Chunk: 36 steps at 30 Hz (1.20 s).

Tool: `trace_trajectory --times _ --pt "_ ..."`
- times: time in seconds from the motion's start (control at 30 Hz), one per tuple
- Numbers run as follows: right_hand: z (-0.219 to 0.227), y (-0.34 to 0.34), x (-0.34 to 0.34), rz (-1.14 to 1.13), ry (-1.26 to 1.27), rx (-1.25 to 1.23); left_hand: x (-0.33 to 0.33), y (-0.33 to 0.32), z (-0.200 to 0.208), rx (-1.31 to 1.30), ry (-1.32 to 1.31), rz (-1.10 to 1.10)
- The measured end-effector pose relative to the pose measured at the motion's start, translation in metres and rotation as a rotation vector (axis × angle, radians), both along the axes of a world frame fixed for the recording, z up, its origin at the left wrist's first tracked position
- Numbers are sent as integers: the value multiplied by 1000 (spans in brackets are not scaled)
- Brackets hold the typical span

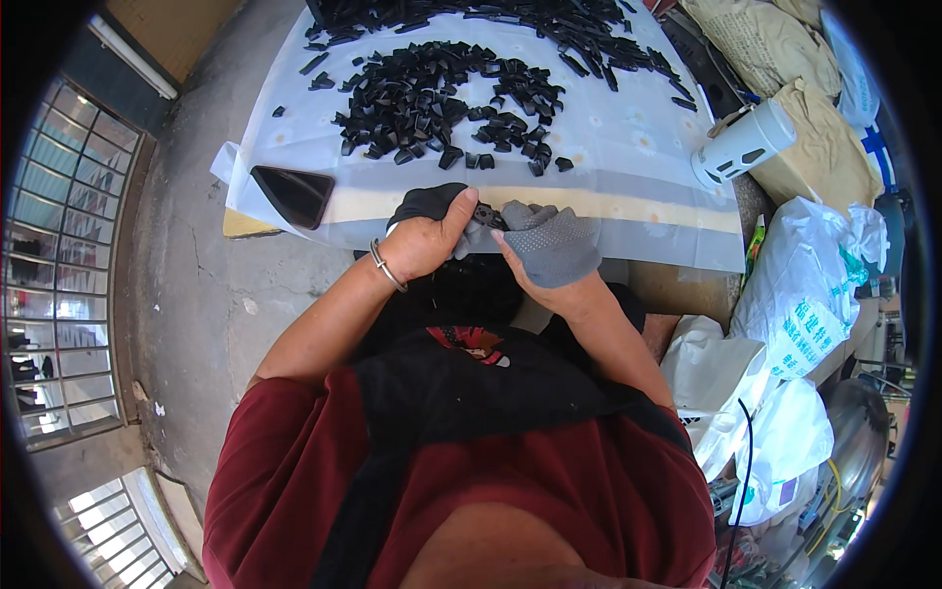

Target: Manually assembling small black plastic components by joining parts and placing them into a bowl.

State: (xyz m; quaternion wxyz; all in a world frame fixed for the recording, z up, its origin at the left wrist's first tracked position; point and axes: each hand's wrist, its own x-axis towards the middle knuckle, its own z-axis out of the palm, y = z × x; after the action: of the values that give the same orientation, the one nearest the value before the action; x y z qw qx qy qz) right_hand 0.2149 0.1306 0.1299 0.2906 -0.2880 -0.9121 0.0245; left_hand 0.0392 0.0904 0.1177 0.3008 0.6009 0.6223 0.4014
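So, far left a barred window (69, 245) can be seen, then a dark phone (302, 196) is laid by the near left corner of the table (638, 167). By the left hand (430, 236), black-gloved with a bare thumb and a bangle (384, 265) worn at the wrist, a small black part (487, 215) is pinched at the table's near edge; farther back, loose black pieces (417, 103) are heaped. The same part's also gripped by the grey-gloved right hand (552, 247). Rightmost, a white cup (743, 147) is parked near stuffed white bags (797, 280).
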Motion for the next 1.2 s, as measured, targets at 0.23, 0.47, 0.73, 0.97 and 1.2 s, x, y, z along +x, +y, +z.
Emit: trace_trajectory --times 0.23,0.47,0.73,0.97,1.2 --pt "3 -1 6 -22 -10 35 0 2 -1 -5 -32 14" --pt "1 1 7 -31 -65 97 3 2 14 -215 -60 -26" --pt "-10 0 -1 -22 -146 153 21 1 -2 138 53 -19" --pt "-37 -2 2 117 -46 -163 12 0 -9 142 270 -104" --pt "-13 75 28 -287 -206 -104 -6 16 -7 27 604 -193"
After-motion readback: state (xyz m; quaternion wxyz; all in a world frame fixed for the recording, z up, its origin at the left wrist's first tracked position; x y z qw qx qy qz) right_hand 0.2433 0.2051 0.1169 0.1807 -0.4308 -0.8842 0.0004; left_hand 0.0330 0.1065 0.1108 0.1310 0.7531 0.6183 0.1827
